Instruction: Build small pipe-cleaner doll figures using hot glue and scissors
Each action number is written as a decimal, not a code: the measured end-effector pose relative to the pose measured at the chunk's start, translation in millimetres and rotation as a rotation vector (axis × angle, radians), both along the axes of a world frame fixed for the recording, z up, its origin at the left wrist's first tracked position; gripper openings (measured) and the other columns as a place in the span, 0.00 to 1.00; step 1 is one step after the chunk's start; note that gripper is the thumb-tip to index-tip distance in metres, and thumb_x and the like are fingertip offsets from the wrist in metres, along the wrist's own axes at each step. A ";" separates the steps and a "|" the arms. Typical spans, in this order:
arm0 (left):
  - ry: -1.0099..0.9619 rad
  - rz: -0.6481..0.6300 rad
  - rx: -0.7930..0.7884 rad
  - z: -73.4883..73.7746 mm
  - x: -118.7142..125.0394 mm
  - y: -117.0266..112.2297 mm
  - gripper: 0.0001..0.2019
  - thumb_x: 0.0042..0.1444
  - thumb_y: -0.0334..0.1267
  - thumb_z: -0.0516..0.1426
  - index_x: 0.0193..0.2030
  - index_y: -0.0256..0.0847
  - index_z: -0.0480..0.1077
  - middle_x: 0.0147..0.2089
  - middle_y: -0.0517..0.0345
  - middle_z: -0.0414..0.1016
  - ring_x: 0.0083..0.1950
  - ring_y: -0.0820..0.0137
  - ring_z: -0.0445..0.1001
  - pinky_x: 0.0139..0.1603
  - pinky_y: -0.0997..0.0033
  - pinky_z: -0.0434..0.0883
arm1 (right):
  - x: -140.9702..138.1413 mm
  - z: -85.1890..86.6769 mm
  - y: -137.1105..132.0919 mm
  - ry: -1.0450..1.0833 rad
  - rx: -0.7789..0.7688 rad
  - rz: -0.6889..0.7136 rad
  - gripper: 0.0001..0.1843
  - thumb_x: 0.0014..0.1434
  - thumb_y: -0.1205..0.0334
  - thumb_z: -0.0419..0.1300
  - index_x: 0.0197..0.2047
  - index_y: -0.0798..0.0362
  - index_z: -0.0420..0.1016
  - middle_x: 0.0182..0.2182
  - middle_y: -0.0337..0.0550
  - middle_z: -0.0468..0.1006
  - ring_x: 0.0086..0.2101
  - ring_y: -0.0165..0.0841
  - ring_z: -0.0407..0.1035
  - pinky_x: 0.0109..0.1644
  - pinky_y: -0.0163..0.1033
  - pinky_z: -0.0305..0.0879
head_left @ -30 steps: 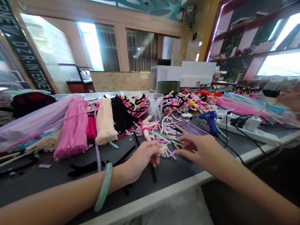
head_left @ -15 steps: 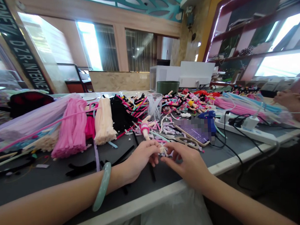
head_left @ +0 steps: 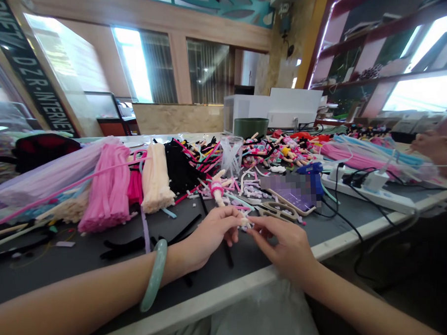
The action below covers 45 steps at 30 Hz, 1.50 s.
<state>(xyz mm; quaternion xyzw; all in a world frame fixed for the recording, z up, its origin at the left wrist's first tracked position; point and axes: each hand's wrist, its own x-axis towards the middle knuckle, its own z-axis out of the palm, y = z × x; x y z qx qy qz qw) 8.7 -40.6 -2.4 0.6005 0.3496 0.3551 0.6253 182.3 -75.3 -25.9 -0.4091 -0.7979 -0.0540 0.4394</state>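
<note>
My left hand, with a pale green bangle on the wrist, pinches a small pale craft piece just above the dark table. My right hand meets it from the right, fingertips closed on the same small piece. Short cut bits of lilac and white pipe cleaner lie just beyond my fingers. A small doll with a pink wrap lies behind them. Scissors rest to the right of my hands.
Bundles of pink, cream and black pipe cleaners lie at the left. A phone, blue glue gun and white power strip with cables sit right. Another person's hand is at the far right. A green pot stands behind.
My right hand has come left from beside the phone to meet my left hand and now pinches the small piece with it. The left hand has barely moved.
</note>
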 end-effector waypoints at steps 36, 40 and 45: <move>0.001 0.022 0.002 5.1 -0.4 -4.1 0.05 0.50 0.34 0.54 0.27 0.38 0.61 0.19 0.66 0.61 0.21 0.78 0.60 0.22 0.78 0.57 | -2.0 0.7 -2.4 -0.044 0.157 -0.050 0.09 0.57 0.67 0.58 0.43 0.57 0.71 0.28 0.40 0.77 0.26 0.29 0.70 0.31 0.34 0.64; 0.001 0.031 0.000 4.9 -0.7 -3.3 0.05 0.51 0.35 0.54 0.27 0.38 0.61 0.18 0.66 0.61 0.20 0.78 0.60 0.22 0.78 0.57 | -1.9 1.0 -2.4 -0.043 0.159 -0.047 0.09 0.58 0.68 0.58 0.43 0.56 0.71 0.29 0.41 0.77 0.25 0.29 0.70 0.30 0.34 0.63; -0.011 0.030 0.002 2.0 -1.0 -2.4 0.05 0.50 0.34 0.54 0.27 0.38 0.62 0.19 0.66 0.62 0.21 0.78 0.60 0.23 0.78 0.58 | -1.9 0.5 -2.6 -0.054 0.172 -0.046 0.08 0.57 0.68 0.58 0.42 0.57 0.71 0.27 0.41 0.77 0.26 0.29 0.70 0.31 0.34 0.63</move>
